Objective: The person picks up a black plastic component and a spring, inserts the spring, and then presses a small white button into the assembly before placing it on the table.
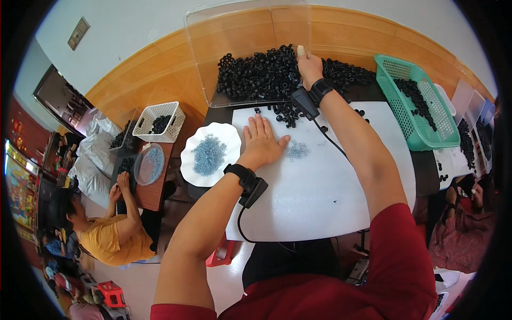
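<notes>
My left hand [261,143] lies flat on a white board [320,197], palm down with the fingers stretched. Just right of it is a small patch of tiny clear bluish pieces [297,151]. A white scalloped plate [229,137] holding a heap of the same bluish pieces [209,154] stands to its left. At the far side, my right hand [310,69] is closed on the right edge of a clear plastic tray [234,33]. Many small black ring-like parts [256,74] show in and behind the tray. Some loose black parts [287,114] have spread onto the board's far edge.
A green basket [437,140] with black parts stands at the right. On the left, a person in yellow [114,237] works at a brown table [151,193] with a white basket [178,120]. Another person [463,229] sits at the right. Black cables run from both my wristbands.
</notes>
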### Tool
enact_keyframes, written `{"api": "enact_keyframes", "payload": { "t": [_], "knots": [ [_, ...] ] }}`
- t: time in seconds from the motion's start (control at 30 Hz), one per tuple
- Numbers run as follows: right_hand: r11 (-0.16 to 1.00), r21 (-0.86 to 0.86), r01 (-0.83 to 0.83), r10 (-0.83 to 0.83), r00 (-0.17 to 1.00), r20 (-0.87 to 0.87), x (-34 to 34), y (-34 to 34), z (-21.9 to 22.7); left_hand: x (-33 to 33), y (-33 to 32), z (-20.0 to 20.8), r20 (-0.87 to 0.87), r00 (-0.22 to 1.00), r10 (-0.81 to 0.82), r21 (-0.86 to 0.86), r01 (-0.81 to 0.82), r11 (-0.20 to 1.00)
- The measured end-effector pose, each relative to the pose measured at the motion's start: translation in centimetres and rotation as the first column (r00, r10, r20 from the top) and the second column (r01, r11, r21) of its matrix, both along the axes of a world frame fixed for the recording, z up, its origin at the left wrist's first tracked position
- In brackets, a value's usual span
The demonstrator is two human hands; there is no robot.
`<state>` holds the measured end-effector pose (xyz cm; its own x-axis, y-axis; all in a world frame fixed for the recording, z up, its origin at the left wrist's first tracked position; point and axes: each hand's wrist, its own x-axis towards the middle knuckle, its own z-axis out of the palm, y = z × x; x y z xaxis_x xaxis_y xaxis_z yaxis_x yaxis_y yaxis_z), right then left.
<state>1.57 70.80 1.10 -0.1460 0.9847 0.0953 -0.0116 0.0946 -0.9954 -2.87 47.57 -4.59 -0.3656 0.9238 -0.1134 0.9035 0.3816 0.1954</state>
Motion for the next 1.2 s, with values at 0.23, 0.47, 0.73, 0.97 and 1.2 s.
{"api": "enact_keyframes", "payload": {
  "t": [0.23,0.47,0.73,0.97,1.2],
  "knots": [
    [1.000,-0.024,-0.019,0.018,1.000,-0.025,0.6,-0.5,0.3,-0.4,0.1,0.2,0.009,1.000,0.002,-0.008,-0.002,1.000],
    [0.999,0.037,0.020,-0.020,1.000,-0.016,0.8,0.9,-0.3,-0.4,0.6,0.5,0.000,1.000,-0.013,0.002,0.013,1.000],
    [0.997,0.076,0.029,-0.029,1.000,0.000,0.8,0.9,-0.8,-1.1,1.3,0.3,0.018,0.999,-0.036,0.028,0.035,0.999],
    [0.979,0.190,0.077,-0.076,0.997,-0.014,-0.2,-0.3,-0.6,-1.8,1.7,0.3,0.037,0.998,-0.044,-0.006,0.045,0.999],
    [0.979,0.195,0.063,-0.080,0.994,0.078,-0.5,0.1,-1.1,-1.7,1.7,0.3,0.047,0.998,-0.040,0.009,0.040,0.999]
  ]
}}
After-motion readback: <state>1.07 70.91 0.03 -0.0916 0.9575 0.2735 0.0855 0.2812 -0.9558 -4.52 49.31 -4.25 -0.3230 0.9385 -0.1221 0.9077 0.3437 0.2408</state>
